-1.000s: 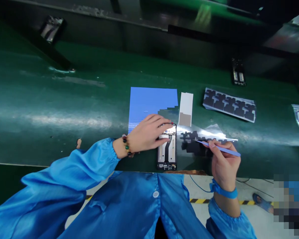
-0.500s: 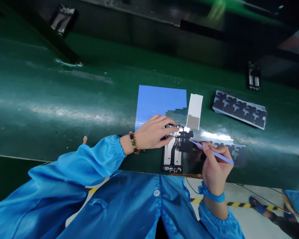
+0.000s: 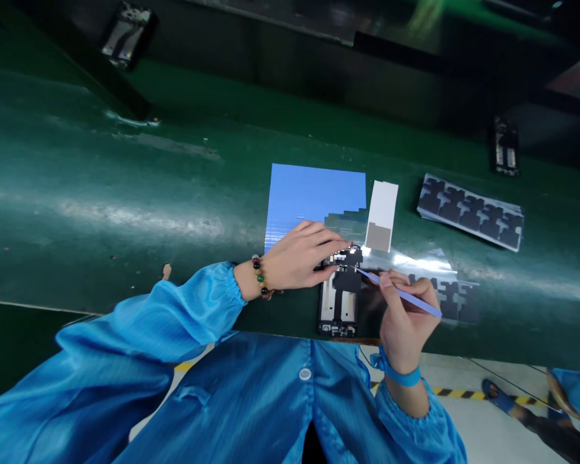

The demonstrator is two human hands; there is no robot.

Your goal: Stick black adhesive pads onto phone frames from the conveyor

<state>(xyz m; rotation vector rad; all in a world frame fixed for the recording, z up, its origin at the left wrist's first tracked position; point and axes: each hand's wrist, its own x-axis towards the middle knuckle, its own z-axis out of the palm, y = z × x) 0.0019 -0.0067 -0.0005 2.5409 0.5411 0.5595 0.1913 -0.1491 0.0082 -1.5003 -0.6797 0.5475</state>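
An opened phone (image 3: 338,303) lies upright in front of me near the bench edge. My left hand (image 3: 302,258) rests at its upper left, fingertips on the top part of the frame. Between the fingers of my right hand (image 3: 408,316) are purple tweezers (image 3: 415,301), their tip touching the right side of a black film piece (image 3: 348,277). This film lies over the upper middle of the phone. Right of the phone, a clear sheet with black film pieces (image 3: 457,299) lies partly behind my right hand.
A blue sheet (image 3: 314,190) and a white-and-grey strip (image 3: 383,206) lie behind the phone. Stacked film sheets (image 3: 471,212) are at the right. Other phone frames (image 3: 127,35) (image 3: 506,148) lie farther back. A person's foot (image 3: 499,394) shows below right.
The tweezers and my right hand have moved left. The black film, which stuck out to the right of the phone, now lies over it. My left hand has stayed nearly in place.
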